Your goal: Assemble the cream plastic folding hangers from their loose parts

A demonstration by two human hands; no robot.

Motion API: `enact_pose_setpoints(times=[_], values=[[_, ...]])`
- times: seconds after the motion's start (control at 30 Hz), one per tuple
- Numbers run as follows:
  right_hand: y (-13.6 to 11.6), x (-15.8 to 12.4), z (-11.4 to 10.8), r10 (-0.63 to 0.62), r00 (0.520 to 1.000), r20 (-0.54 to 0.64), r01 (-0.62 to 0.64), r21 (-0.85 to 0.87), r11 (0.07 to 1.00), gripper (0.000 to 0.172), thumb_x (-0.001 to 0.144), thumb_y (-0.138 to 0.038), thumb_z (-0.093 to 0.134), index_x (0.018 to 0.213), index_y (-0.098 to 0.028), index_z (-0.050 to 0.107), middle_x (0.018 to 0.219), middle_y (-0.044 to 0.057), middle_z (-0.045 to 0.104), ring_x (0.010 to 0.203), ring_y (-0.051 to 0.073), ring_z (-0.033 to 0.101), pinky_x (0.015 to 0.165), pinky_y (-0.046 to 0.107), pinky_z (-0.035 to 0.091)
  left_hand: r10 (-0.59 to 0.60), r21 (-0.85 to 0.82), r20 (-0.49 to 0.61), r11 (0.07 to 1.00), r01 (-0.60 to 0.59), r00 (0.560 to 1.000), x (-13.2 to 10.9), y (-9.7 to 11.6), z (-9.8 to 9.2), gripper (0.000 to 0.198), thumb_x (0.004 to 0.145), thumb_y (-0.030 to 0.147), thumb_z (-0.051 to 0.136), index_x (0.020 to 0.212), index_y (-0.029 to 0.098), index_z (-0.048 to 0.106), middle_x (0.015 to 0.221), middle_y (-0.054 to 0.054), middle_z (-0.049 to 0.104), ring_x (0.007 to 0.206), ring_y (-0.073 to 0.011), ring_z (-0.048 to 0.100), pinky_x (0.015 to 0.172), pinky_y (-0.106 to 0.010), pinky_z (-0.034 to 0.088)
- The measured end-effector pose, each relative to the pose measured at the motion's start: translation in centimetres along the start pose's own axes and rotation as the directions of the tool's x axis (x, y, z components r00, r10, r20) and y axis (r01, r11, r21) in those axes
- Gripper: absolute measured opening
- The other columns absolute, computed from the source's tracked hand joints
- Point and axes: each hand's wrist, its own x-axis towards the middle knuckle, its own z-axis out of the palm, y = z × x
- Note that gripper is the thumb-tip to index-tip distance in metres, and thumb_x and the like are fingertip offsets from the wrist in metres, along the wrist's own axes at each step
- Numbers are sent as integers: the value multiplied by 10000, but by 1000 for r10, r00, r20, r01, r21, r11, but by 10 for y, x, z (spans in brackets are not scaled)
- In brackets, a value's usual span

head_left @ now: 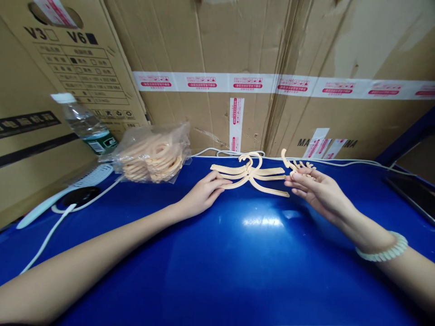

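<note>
Two bare hands work near the middle of the far edge of a blue surface (217,267). The left hand (204,194) pinches the end of the lower left arm of the peach-coloured hangers (250,173), which lie together near that edge, their curved hooks toward it. The right hand (319,190) has its fingers drawn close together at a peach toothed piece (302,165), just beside the hangers' right ends; I cannot tell whether it grips the piece. A pale beaded bracelet (382,248) circles the right wrist. Left of the hangers, by the far edge, sits a clear bag (154,154) of more peach pieces. Toward the far left corner are a pale blue slotted implement (64,197), a black disc (81,195) and a bottle (84,122). A white cable (350,160) runs along the far edge, before the cartons (210,45).
</note>
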Motion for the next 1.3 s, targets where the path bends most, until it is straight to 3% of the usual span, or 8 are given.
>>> enact_pose_setpoints(times=[0.13,0.3,0.5,0.67,0.87,1.03,1.3], values=[[-1,12,-11,25,999,34,-24,-23,999,418,602,-268,921,957,-247,703,909,25,782,922,180,737,728,229,568,-28,-30,0,999,28,1000,2,8,0,245,998,147,476,1175,172,643,1030,-90,598,963,-198,593,881,-354,509],[9,24,-23,71,988,137,-56,-110,992,298,630,-335,911,812,-204,715,967,67,778,1057,218,700,848,273,564,-107,-55,-18,993,106,994,2,15,-3,219,987,148,481,1148,182,626,1057,-82,582,971,-194,593,886,-345,510],[9,23,-22,147,969,197,-129,-101,987,290,638,-368,905,771,-203,708,1009,68,766,990,215,708,875,321,590,-171,-50,-26,984,170,985,2,16,-5,207,979,146,467,1128,187,604,1060,-72,557,942,-187,586,872,-343,516],[5,21,-21,191,958,216,-178,-78,981,179,739,-281,834,805,-192,694,1027,93,762,944,224,731,825,347,626,-156,-52,-34,987,154,987,2,16,-5,178,958,124,478,1084,189,587,1060,-72,539,983,-199,582,901,-365,518],[9,24,-24,273,915,296,-257,-93,962,101,822,-229,758,814,-175,673,901,99,761,874,224,759,764,312,644,-144,-37,-49,989,142,988,2,15,-4,166,963,121,467,1072,196,569,1049,-66,538,957,-192,581,878,-355,521],[11,24,-23,300,914,272,-297,-52,953,166,761,-186,812,770,-176,646,777,58,737,770,197,753,708,289,646,-138,-29,-43,990,137,989,2,16,-4,178,971,133,459,1081,193,586,1052,-71,556,986,-209,582,901,-363,505],[18,23,-19,256,939,231,-249,-63,967,184,810,-161,782,727,-148,618,734,80,712,679,181,735,723,319,655,-132,-16,-44,991,132,990,1,18,-4,189,966,114,459,1078,189,592,1035,-69,552,959,-201,586,872,-343,508]])
